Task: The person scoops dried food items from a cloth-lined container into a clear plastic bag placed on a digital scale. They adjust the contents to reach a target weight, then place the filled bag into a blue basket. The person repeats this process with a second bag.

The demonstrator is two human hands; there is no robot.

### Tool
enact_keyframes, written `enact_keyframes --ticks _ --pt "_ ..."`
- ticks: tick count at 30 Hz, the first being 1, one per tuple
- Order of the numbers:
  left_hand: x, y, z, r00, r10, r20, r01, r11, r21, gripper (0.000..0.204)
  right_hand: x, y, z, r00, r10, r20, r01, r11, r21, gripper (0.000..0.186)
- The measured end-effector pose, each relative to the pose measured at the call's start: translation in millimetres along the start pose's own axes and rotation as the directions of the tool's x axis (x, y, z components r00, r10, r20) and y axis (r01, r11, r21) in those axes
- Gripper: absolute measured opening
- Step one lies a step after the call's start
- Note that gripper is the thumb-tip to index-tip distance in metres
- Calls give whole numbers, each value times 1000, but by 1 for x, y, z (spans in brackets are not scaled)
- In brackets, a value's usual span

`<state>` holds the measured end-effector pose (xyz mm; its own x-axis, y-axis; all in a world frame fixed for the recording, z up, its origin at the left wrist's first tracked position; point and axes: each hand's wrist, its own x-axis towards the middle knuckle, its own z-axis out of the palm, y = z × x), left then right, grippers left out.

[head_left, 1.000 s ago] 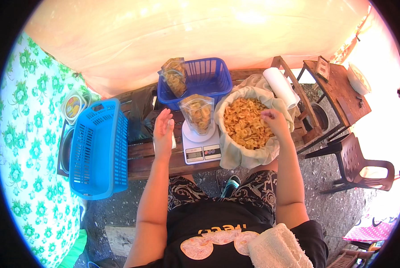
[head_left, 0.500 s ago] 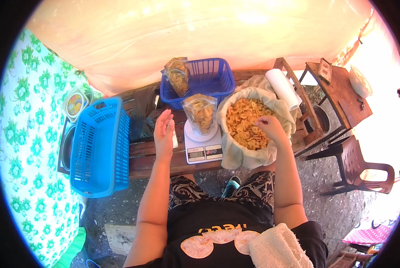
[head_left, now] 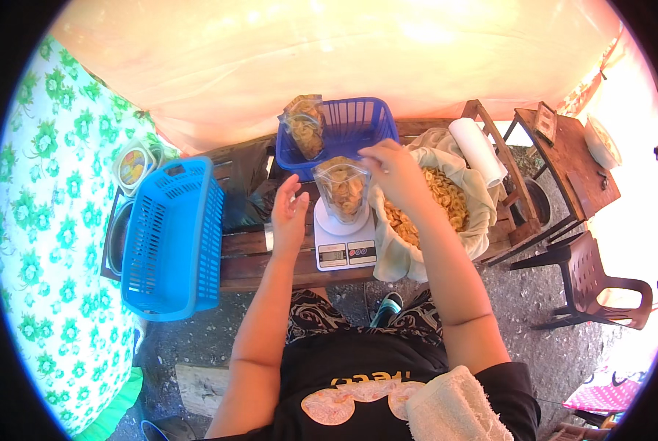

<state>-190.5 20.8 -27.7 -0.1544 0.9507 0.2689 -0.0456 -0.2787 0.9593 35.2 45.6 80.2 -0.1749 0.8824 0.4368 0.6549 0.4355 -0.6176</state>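
Note:
A clear pouch of yellow-brown chips (head_left: 341,192) stands upright on a white digital scale (head_left: 332,245). My left hand (head_left: 286,206) is beside it on the left, fingers apart and slightly curved, holding nothing. My right hand (head_left: 384,165) is raised at the pouch's upper right edge, fingertips pinched by its opening; what they hold, if anything, is too small to make out. To the right, a cloth-lined container (head_left: 479,226) holds loose chips, partly covered by my forearm. Behind the scale, a dark blue basket (head_left: 354,114) holds filled pouches (head_left: 305,128).
An empty light blue basket (head_left: 160,242) sits at the left of the slatted wooden table (head_left: 252,268), near dark plastic bags (head_left: 241,187). A white roll (head_left: 477,151), small wooden table (head_left: 579,180) and brown plastic chair (head_left: 601,287) are at right; fabric sheets surround the workspace.
My right hand has left the loose chips and moved up and left to the pouch's opening, still pinched. My left hand has shifted slightly right, with the whole view shifting a little.

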Motion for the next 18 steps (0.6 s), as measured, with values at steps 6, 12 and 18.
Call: enact_keyframes --ticks 6,12,18 --pt "-3 -4 -8 999 -21 -42 19 998 -55 43 -59 87 -37 869 495 7 -460 812 -359 41" --pt "-7 -7 1 999 -38 -40 34 996 -80 43 -116 108 -22 806 587 75 -489 733 -473 58" --pt "-7 -4 -2 999 -18 -38 16 998 -60 42 -103 121 -41 831 551 79 -549 834 -52 32"
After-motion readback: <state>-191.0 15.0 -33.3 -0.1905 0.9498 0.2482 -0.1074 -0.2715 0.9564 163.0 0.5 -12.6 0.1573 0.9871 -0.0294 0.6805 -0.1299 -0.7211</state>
